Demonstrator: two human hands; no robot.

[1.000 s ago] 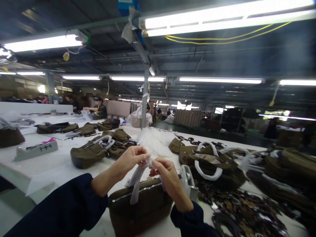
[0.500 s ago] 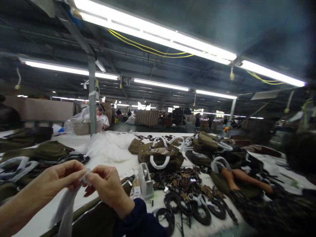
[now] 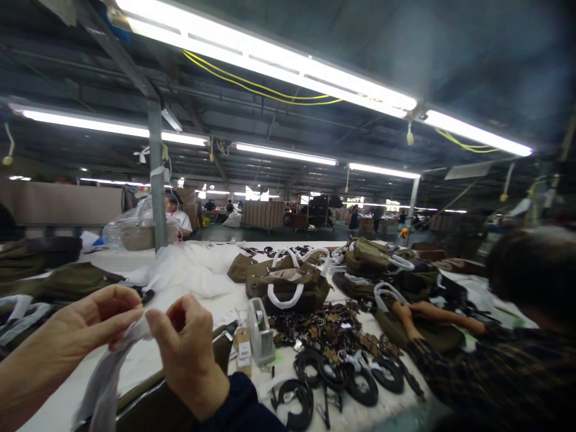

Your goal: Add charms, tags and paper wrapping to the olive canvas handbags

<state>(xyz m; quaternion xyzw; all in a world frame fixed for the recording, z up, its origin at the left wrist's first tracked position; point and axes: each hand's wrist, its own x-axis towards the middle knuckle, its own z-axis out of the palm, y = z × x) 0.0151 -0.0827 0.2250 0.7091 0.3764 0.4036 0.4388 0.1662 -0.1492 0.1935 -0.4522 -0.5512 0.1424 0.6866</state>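
We've got left hand point(image 3: 92, 321) and right hand point(image 3: 184, 360) with fingers point(image 3: 157, 324) closed, pinching a white strap point(image 3: 105, 378) together, just above an olive bag point(image 3: 155, 405) on the near side of the surface point(image 3: 54, 408).

A pale grey strap point(image 3: 101, 390) is hanging below the fingers point(image 3: 180, 324), a navy cuff point(image 3: 234, 405) is showing beneath them, and mottled brown-and-black strips point(image 3: 315, 330) are lying to their right, beyond them an olive bag point(image 3: 288, 294) with white handles.

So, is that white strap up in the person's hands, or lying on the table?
Up in the hands: the left hand grips the top of the white fabric strap, the right hand is against it, and its length hangs below them.
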